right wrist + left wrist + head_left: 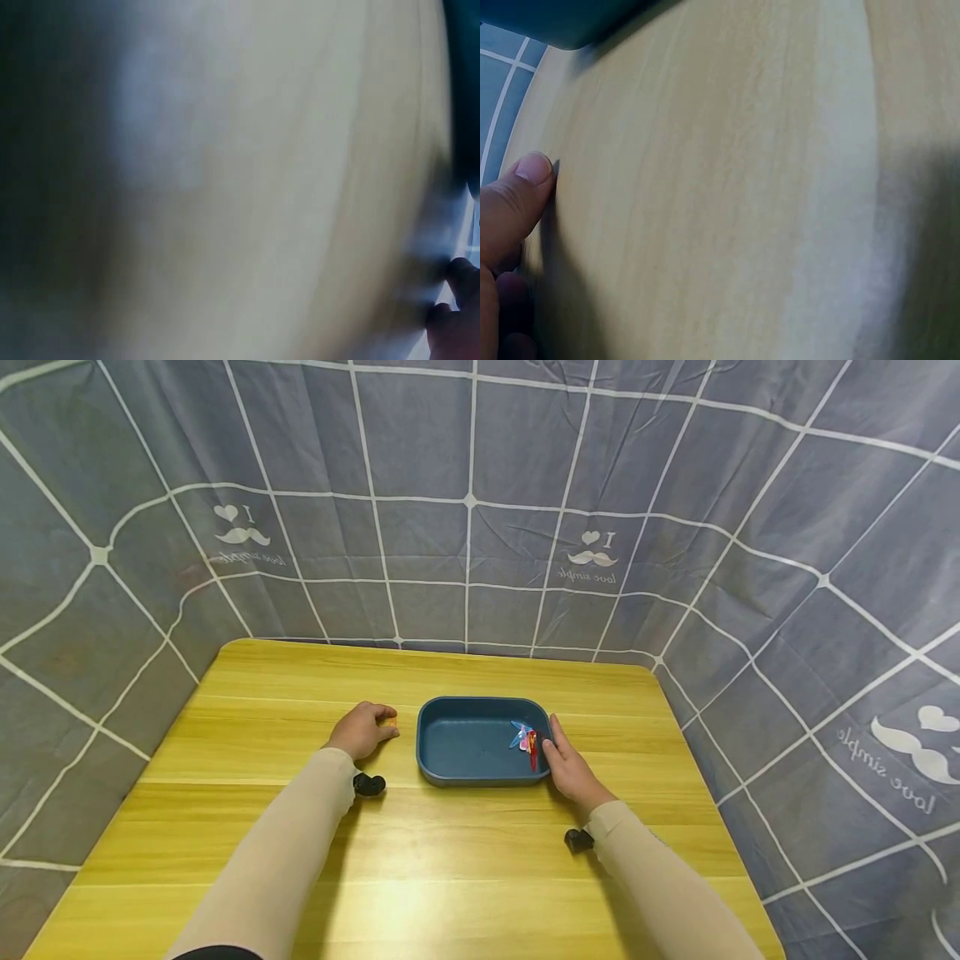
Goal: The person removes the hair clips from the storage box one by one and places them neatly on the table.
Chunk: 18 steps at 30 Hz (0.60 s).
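A dark blue rectangular tray (pixel 465 772) sits on the wooden table in the head view. Inside its right end lie several small shiny pieces (pixel 522 737), blue, pink and red, too small to name surely. My right hand (pixel 572 768) holds that end, thumb over the rim and fingers along the outer wall. To the left of the tray, my left hand (pixel 360 731) pinches a small orange piece (pixel 389 722) between thumb and fingers, just above or at the tabletop. In the left wrist view the thumb (pixel 521 184) shows, but the orange piece is hidden.
The yellow wood-grain table (pixel 450 877) runs back to a grey curtain (pixel 420 543) with white lines, which hangs behind it and along both sides. A small black device (pixel 369 785) is at the left wrist, another black device (pixel 579 841) at the right. The right wrist view is blurred.
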### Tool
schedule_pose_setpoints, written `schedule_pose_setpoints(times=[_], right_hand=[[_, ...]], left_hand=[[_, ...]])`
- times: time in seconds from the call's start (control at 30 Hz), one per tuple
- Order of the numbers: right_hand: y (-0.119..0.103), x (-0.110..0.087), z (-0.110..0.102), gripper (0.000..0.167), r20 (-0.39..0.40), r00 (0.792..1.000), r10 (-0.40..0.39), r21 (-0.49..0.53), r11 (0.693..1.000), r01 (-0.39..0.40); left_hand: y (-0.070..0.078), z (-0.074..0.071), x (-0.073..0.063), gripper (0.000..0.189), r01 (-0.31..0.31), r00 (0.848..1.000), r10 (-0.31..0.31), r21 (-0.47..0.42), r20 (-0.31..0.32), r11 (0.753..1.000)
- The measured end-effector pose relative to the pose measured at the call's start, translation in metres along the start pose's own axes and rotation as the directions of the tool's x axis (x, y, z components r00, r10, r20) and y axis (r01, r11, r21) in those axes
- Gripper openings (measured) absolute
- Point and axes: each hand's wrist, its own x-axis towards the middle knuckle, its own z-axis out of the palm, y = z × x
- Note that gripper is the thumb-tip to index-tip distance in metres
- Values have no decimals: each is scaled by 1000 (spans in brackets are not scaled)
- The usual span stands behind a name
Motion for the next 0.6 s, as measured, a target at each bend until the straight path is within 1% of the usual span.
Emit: schedule_pose_setpoints(times=[0.1,0.27,0.33,0.4,0.43,0.5,0.6], right_hand=[[1,0,1,66,3,1000,4,21,1000,-5],[3,0,2,65,-3,1000,0,21,1000,0],[5,1,3,65,-4,1000,-3,8,1000,3],[5,1,3,65,-7,1000,-2,-9,1000,2],[6,1,3,65,-7,1000,-4,-17,1000,4],[5,1,2,65,-9,1000,-9,-28,1000,8],[5,1,1,65,-11,1000,-24,-55,998,24]], left_hand=[[0,-1,1,49,1,1000,-1,-12,8,1000],[-4,-4,3,56,1,1000,1,-89,26,996],[-4,-6,3,58,-2,1000,4,-122,16,993],[-1,-10,2,60,-10,1000,8,-143,-10,990],[2,-12,1,60,-18,999,13,-148,-30,989],[14,-18,-1,59,-41,997,30,-156,-74,987],[41,-25,-4,54,-93,988,69,-176,-140,980]])
